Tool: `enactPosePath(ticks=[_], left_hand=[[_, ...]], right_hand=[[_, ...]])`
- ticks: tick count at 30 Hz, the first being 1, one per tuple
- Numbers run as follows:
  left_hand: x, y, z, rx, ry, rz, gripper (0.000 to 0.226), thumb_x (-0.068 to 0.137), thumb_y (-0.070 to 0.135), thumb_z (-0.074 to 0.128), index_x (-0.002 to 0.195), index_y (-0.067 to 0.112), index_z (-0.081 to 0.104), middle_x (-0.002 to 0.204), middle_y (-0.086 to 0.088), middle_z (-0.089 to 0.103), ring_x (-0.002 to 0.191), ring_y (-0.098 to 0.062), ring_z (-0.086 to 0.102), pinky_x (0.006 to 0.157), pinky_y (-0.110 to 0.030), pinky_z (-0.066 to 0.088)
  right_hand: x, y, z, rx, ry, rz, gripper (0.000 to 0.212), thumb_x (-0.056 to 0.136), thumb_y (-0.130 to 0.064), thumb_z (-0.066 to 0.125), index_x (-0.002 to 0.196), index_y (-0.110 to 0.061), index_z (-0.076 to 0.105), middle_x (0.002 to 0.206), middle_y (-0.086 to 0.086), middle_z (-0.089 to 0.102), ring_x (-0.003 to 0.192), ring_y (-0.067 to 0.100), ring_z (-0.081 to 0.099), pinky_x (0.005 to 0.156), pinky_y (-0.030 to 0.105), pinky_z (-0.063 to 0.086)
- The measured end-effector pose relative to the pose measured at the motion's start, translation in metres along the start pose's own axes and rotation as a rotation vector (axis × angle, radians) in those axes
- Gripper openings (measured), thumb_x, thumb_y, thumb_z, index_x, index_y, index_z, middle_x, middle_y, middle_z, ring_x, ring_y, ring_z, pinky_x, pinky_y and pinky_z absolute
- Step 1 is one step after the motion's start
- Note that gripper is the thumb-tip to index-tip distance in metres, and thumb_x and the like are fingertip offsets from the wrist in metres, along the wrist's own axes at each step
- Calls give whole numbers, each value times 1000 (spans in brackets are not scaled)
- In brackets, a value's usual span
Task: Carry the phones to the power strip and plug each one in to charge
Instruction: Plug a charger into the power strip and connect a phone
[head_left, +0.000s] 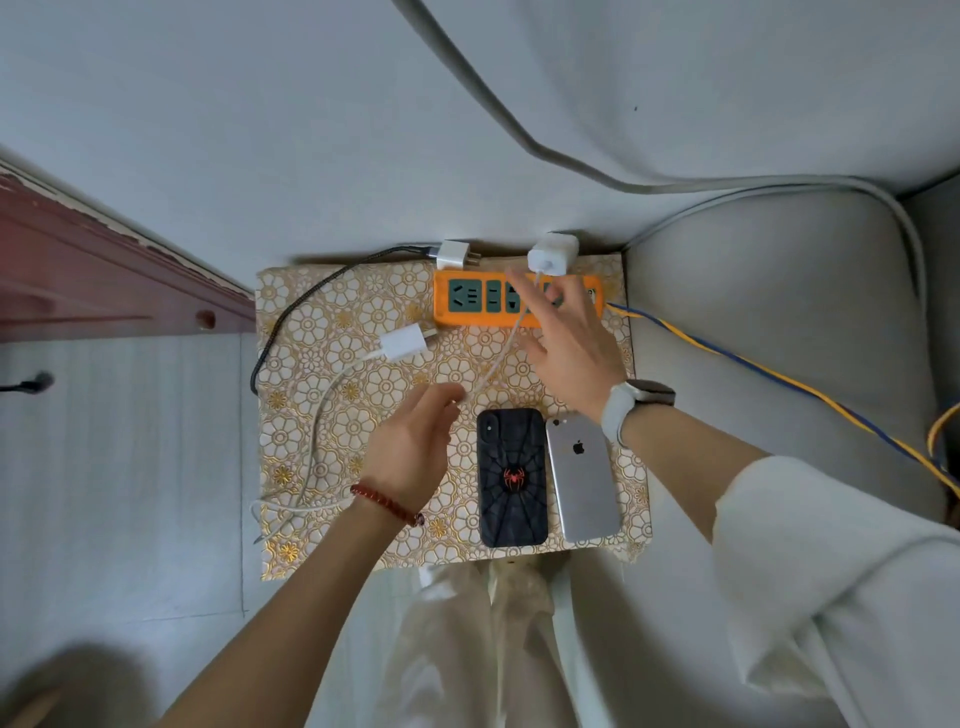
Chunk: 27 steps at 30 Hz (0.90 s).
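Note:
Two phones lie face down side by side on the patterned tabletop (322, 426): a black one with a red spider case (511, 478) and a silver one (584, 478). An orange power strip (467, 317) lies at the far edge. A white charger (551, 254) stands by the strip's far side, and its white cable (501, 353) runs down to my left hand (415, 447), which pinches the cable's end. My right hand (566, 343) hovers over the strip with fingers spread. Two more white chargers lie loose, one (453, 254) behind the strip and one (402, 345) on the table.
A black braided cable (280, 322) loops off the table's left side. A blue and yellow cord (753, 369) leaves the strip to the right over a grey cushion (769, 322). A red-brown wooden frame (104, 270) stands at left. A white cable (311, 467) curls near the table's front left.

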<state>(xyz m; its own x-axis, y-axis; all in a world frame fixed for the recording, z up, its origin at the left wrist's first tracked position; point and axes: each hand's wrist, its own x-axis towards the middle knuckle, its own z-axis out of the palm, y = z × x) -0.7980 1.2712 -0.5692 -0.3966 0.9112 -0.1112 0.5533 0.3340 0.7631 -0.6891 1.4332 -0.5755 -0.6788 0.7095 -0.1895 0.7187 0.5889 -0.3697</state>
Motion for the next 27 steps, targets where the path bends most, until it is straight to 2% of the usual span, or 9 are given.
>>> enactPosePath(ticks=[1, 3, 6, 9, 12, 16, 21, 25, 27], left_hand=[[1, 4, -6, -7, 17, 53, 17, 88, 3, 43, 97, 1, 58, 85, -11, 63, 62, -13, 56, 51, -33, 51], [5, 11, -14, -29, 41, 123, 17, 87, 1, 43, 95, 0, 58, 82, -8, 62, 65, 1, 48, 51, -25, 46], [8, 15, -22, -75, 68, 96, 18, 87, 6, 45, 97, 2, 59, 81, -1, 61, 68, -1, 52, 55, -22, 46], [6, 11, -26, -84, 58, 16, 16, 88, 13, 49, 98, 7, 60, 77, 5, 58, 63, -13, 56, 55, -26, 48], [7, 4, -28, -42, 100, -13, 12, 87, 12, 54, 95, 6, 61, 76, -2, 64, 60, -12, 55, 53, -15, 43], [16, -2, -30, -73, 181, -119, 13, 87, 14, 55, 94, 5, 62, 80, -7, 66, 63, -14, 56, 56, -25, 46], [29, -1, -29, -56, 229, -152, 17, 89, 18, 51, 96, 7, 61, 78, -1, 61, 61, -16, 53, 53, -22, 40], [38, -1, -28, -48, 252, -168, 16, 90, 21, 50, 94, 10, 61, 75, 5, 57, 57, -2, 48, 49, -18, 38], [43, -1, -26, -38, 254, -196, 16, 90, 22, 50, 94, 11, 61, 75, 6, 57, 57, -5, 48, 50, -18, 40]], right_hand=[[4, -2, 0, -34, -14, -26, 52, 86, -18, 57, 134, -24, 38, 117, 15, 41, 98, 25, 49, 55, 31, 51], [10, -3, -2, -40, 4, -26, 33, 88, -20, 55, 121, -16, 52, 117, 16, 45, 103, 29, 49, 61, 33, 50], [19, 3, -12, 15, 115, 54, 16, 91, -15, 48, 100, -7, 59, 106, 15, 52, 92, 31, 54, 63, 32, 42], [15, 13, -27, 48, 195, 13, 16, 91, -9, 45, 96, -2, 58, 96, 17, 59, 83, 33, 56, 63, 35, 41], [6, 24, -39, 82, 229, -45, 17, 89, -3, 46, 98, 2, 60, 96, 20, 66, 83, 37, 60, 69, 39, 45], [5, 34, -41, 165, 230, 36, 19, 90, -5, 47, 98, 4, 62, 96, 23, 69, 85, 39, 62, 72, 36, 42], [8, 34, -35, 251, 311, 174, 21, 91, -11, 48, 94, 5, 62, 87, 25, 69, 81, 38, 63, 70, 37, 46], [10, 29, -38, 309, 378, 207, 23, 91, -13, 47, 85, 5, 61, 72, 23, 68, 67, 37, 63, 65, 41, 51], [12, 27, -38, 330, 385, 236, 24, 91, -16, 47, 84, 3, 61, 73, 22, 69, 69, 37, 64, 69, 41, 52]])
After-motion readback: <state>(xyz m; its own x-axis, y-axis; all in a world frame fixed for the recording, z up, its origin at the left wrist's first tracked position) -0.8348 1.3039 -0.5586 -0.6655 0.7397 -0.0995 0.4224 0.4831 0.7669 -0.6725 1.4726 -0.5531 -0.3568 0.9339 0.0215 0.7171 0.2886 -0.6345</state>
